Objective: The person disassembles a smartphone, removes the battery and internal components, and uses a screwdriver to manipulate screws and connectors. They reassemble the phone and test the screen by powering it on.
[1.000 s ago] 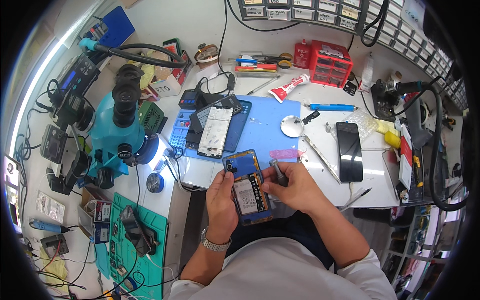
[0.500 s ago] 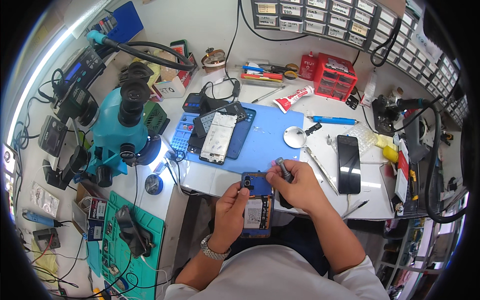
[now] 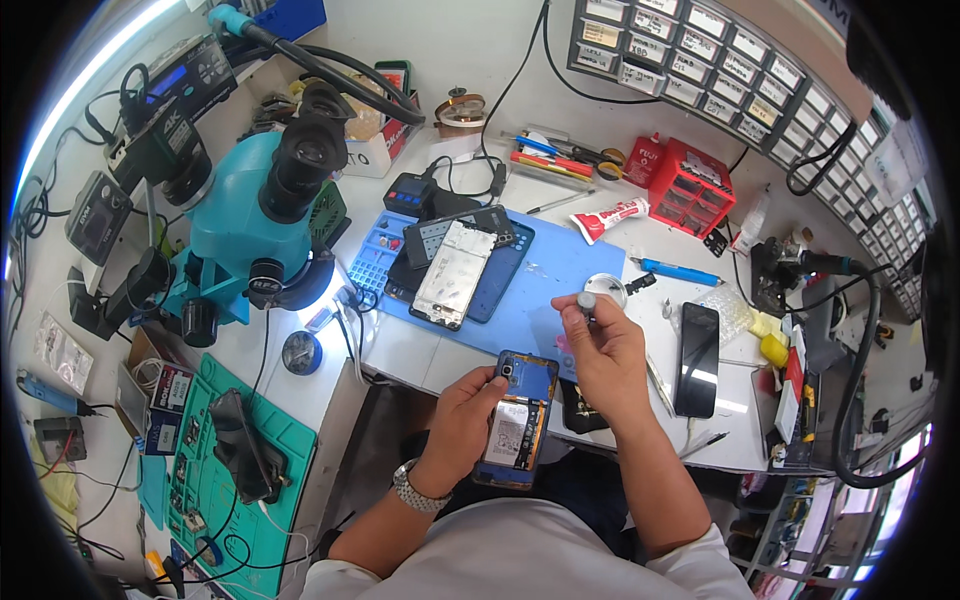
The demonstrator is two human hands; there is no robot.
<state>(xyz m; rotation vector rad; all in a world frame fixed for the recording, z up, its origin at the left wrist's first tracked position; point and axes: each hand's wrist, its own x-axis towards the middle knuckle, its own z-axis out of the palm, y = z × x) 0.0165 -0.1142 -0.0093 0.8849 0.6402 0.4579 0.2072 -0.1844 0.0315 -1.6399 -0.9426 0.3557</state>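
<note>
My left hand (image 3: 458, 425) is closed round the lower left side of an opened blue phone (image 3: 515, 425), held tilted at the table's front edge. The phone's back is off, and its battery and upper blue section show. My right hand (image 3: 612, 350) is raised beyond it to the right, fingers pinched round a grey-handled screwdriver (image 3: 587, 300); its tip is hidden. Below that hand a dark phone part (image 3: 582, 408) lies at the table edge. A small pink thing (image 3: 563, 345) sits beside the fingers. Behind the right hand is a round silver dish (image 3: 608, 288), partly covered.
Stacked phone parts (image 3: 458, 275) lie on a blue mat (image 3: 560, 255). A black phone (image 3: 697, 360) and a blue pen-like tool (image 3: 680, 272) lie right. A microscope (image 3: 250, 215) stands left, above a green mat (image 3: 290, 490). A red drawer box (image 3: 690, 190) is at the back.
My right hand has lifted away from the phone with the screwdriver, moving right and farther off. The left hand still holds the phone. The whole view has shifted slightly.
</note>
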